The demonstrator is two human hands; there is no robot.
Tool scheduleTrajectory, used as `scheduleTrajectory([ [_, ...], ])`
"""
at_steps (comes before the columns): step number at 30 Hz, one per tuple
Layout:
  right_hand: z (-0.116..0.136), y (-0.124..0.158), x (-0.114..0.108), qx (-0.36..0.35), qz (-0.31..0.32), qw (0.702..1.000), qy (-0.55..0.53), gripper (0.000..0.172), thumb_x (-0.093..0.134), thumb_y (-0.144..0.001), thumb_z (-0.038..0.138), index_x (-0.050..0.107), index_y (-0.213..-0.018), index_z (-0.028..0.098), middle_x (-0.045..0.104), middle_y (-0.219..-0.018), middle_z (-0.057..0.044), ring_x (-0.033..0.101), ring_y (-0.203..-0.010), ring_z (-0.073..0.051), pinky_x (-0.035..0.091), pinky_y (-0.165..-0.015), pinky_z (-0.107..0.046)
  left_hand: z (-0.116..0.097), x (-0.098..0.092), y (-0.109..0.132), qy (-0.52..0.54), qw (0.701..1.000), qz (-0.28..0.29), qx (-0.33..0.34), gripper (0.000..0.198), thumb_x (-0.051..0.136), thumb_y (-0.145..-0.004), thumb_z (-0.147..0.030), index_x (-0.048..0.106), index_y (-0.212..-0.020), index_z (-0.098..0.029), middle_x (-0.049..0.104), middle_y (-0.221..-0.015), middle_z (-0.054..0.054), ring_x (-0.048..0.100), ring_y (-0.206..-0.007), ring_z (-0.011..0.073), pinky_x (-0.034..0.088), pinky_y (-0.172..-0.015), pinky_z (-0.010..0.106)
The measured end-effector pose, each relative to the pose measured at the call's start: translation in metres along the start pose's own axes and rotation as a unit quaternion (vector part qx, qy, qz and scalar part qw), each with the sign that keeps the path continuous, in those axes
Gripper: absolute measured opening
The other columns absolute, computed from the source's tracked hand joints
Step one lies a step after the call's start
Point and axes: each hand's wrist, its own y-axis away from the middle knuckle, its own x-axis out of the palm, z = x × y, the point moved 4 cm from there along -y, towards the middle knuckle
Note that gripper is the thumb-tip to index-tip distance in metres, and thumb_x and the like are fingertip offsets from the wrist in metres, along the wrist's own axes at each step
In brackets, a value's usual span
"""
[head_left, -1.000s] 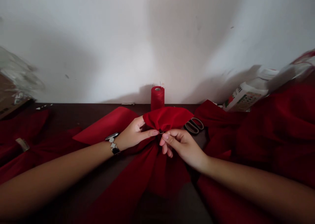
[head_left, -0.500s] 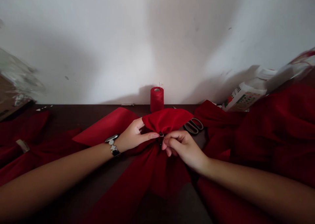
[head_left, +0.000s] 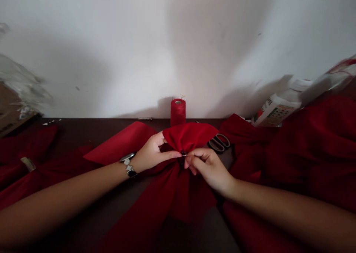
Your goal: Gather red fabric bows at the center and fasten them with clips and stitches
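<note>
While the left hand (head_left: 151,153) grips the gathered red cloth (head_left: 189,136), fingers closed, the right hand (head_left: 208,167) pinches the fabric tight beside a small dark spot (head_left: 183,153) — scissors (head_left: 219,142) lying just right.

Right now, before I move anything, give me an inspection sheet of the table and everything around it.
surface: dark wooden tabletop, partly covered by red cloth
job's things: gathered red fabric; small dark item at the gather, too small to identify
clutter: upright red thread spool with pins in its top; scissors right of the gather; heaped red cloth; printed white packet; cardboard box
hands: left hand pinches the fabric; right hand pinches beside the dark item
cables: nothing seen
surroundings: white wall, marked with shadows
</note>
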Motion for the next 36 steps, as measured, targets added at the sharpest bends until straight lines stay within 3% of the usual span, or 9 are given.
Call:
scheduleTrajectory([
  [12, 0.0017, 0.0007, 0.0004, 0.005, 0.000, 1.000, 0.012, 0.023, 0.045, -0.075, 0.025, 0.058, -0.059, 0.015, 0.045, -0.042, 0.005, 0.039, -0.042, -0.006, 0.032, -0.046, -0.019, -0.0016, 0.0004, 0.0004, -0.011, 1.000, 0.010, -0.002, 0.046, 0.076, -0.069, -0.026, 0.055, -0.107, -0.012, 0.069, -0.104, 0.013, 0.066, -0.098, 0.0238, 0.052, -0.089, 0.038],
  [28, -0.0017, 0.0032, 0.0023, 0.026, -0.010, 1.000, -0.001, 0.023, 0.047, -0.077, 0.027, 0.058, -0.061, 0.016, 0.043, -0.041, 0.006, 0.036, -0.039, -0.007, 0.030, -0.045, -0.020, -0.0046, 0.0036, 0.0038, -0.065, 0.997, 0.035, 0.031, 0.050, 0.074, -0.071, -0.023, 0.052, -0.114, -0.012, 0.067, -0.110, 0.014, 0.065, -0.099, 0.0234, 0.053, -0.089, 0.036],
  [36, 0.0053, -0.0013, -0.0050, -0.075, -0.001, 0.991, 0.113, 0.024, 0.048, -0.084, 0.024, 0.059, -0.064, 0.016, 0.052, -0.051, 0.002, 0.047, -0.051, -0.009, 0.038, -0.055, -0.021, -0.0029, 0.0018, 0.0021, -0.074, 0.997, 0.014, 0.013, 0.050, 0.073, -0.071, -0.025, 0.052, -0.114, -0.012, 0.067, -0.108, 0.013, 0.062, -0.106, 0.0256, 0.049, -0.093, 0.038],
])
